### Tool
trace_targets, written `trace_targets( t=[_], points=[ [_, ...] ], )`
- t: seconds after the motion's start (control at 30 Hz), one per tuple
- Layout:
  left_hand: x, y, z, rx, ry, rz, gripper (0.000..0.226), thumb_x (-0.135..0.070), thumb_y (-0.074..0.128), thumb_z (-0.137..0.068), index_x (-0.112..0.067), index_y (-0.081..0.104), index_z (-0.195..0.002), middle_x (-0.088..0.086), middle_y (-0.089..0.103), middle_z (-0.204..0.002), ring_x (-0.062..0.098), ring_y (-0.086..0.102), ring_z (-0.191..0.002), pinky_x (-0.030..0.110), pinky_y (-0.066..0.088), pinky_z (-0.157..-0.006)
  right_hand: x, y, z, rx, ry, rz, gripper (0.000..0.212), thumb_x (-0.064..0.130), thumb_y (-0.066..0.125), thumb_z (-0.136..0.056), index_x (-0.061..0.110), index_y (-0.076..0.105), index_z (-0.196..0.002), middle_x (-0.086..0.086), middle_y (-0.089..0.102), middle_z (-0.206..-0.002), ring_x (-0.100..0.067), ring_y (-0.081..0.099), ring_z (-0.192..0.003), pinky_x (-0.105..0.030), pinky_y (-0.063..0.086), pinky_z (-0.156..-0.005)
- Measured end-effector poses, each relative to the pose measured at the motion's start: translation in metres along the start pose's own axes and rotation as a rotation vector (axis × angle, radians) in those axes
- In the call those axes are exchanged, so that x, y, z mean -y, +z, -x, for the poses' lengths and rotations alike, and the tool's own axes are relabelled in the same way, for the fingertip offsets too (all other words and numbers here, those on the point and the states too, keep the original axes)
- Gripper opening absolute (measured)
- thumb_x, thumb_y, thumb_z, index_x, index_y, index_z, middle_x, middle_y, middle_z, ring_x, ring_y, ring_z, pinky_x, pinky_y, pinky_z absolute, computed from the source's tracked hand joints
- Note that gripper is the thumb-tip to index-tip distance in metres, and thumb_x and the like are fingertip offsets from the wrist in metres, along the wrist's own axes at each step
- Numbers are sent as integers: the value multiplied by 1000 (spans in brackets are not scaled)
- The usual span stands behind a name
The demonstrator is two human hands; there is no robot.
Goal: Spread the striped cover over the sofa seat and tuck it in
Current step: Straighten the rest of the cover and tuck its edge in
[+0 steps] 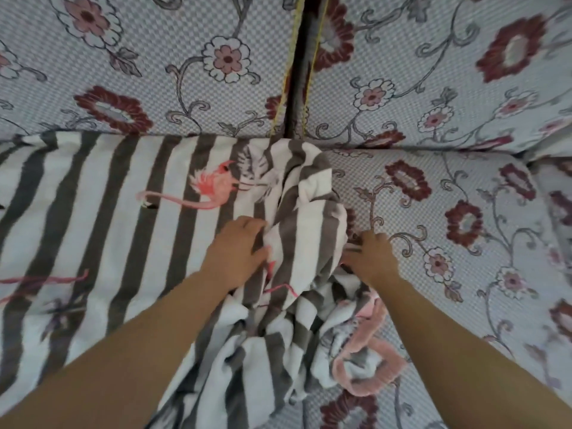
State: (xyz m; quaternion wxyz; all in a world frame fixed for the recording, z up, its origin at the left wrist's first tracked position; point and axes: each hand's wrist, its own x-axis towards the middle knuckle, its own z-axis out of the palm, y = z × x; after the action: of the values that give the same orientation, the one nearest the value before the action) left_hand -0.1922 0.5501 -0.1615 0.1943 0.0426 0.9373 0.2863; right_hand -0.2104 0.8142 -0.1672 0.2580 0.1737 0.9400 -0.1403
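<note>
The striped cover (102, 218), grey and white with pink flamingo prints, lies flat over the left part of the sofa seat and is bunched into a crumpled heap in the middle. My left hand (236, 250) grips a fold on the left side of that heap. At the heap's right edge, my right hand (370, 257) reaches into the cloth, its fingertips hidden under the fabric. The right part of the sofa seat (464, 243), in floral fabric, is bare. The cover's far edge on the left meets the crease below the back cushions.
Two floral back cushions (154, 63) (433, 63) stand behind the seat, with a dark gap (297, 72) between them. A floral armrest or cushion (557, 193) rises at the far right. Part of the heap, with a pink trim, hangs toward the seat's front edge.
</note>
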Motion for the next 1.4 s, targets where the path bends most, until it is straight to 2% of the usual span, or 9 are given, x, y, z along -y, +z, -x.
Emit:
trace_targets(
  t=[0.17, 0.27, 0.5, 0.7, 0.8, 0.9, 1.0, 1.2, 1.4],
  points=[
    [-68, 35, -11, 104, -16, -82, 93, -48, 62, -82, -16, 7, -150, 11, 34, -143, 32, 39, -126, 46, 44, -97, -2, 17, 9, 207, -293, 118, 35, 43, 62, -79, 16, 58, -101, -7, 62, -101, -29, 57, -105, -40, 42, -89],
    [-78, 43, -20, 58, -138, -184, 83, -25, 53, -89, -18, -2, -151, 14, 48, -133, 35, 54, -111, 44, 47, -87, -12, 7, 11, 231, -324, -407, 16, 18, 55, -90, 3, 62, -93, -12, 65, -94, -24, 58, -84, -31, 42, -71],
    [-90, 24, -30, 22, -372, -118, 92, -21, 57, -85, -17, -8, -150, 23, 36, -142, 42, 47, -120, 48, 43, -95, -106, -96, -15, -630, 19, -853, 15, 9, 46, -91, -5, 50, -90, -11, 47, -79, -19, 42, -71, -30, 31, -58],
    [-178, 43, -73, -178, 27, -350, 88, -17, 57, -85, -21, -2, -150, 14, 18, -151, 39, 32, -131, 46, 36, -102, -146, -123, 5, -346, -231, -839, 11, 9, 54, -92, 9, 53, -81, -11, 57, -77, -14, 53, -68, -30, 45, -63],
    [-226, 59, -100, 101, 195, -237, 85, -10, 52, -88, -33, -2, -150, 10, 28, -145, 36, 50, -114, 44, 49, -84, -154, -128, 25, -143, -433, -858, 12, 13, 57, -93, 9, 56, -81, -10, 58, -75, -24, 52, -65, -37, 43, -60],
    [-250, 65, -109, 324, 283, -409, 38, -28, 53, -89, -28, 51, -127, 10, 52, -116, 32, 57, -104, 44, 50, -86, -164, -130, 40, 80, -539, -966, 12, 14, 62, -91, 23, 63, -83, 8, 62, -74, -9, 58, -68, -25, 46, -60],
    [-256, 57, -111, 96, 251, -341, 13, -22, 51, -88, -11, 57, -92, 16, 61, -104, 34, 57, -99, 43, 48, -83, -185, -128, 44, 269, -375, -964, 19, 17, 73, -81, 18, 66, -98, 3, 71, -89, -13, 68, -82, -30, 56, -72],
    [-301, 17, -129, -384, 283, -195, 18, -9, 44, -86, -6, 52, -101, 21, 61, -98, 38, 58, -91, 41, 40, -67, -210, -85, 49, 663, -77, -599, 14, 2, 70, -76, 9, 66, -88, -5, 73, -81, -17, 71, -73, -25, 56, -60],
    [-339, -12, -154, -255, 300, -389, 20, -4, 42, -87, -5, 57, -99, 23, 61, -103, 38, 57, -96, 40, 40, -72, -257, -87, 62, 649, 209, -1560, 20, 16, 59, -87, 5, 63, -103, -14, 70, -93, -24, 69, -85, -36, 59, -74]
  ],
)
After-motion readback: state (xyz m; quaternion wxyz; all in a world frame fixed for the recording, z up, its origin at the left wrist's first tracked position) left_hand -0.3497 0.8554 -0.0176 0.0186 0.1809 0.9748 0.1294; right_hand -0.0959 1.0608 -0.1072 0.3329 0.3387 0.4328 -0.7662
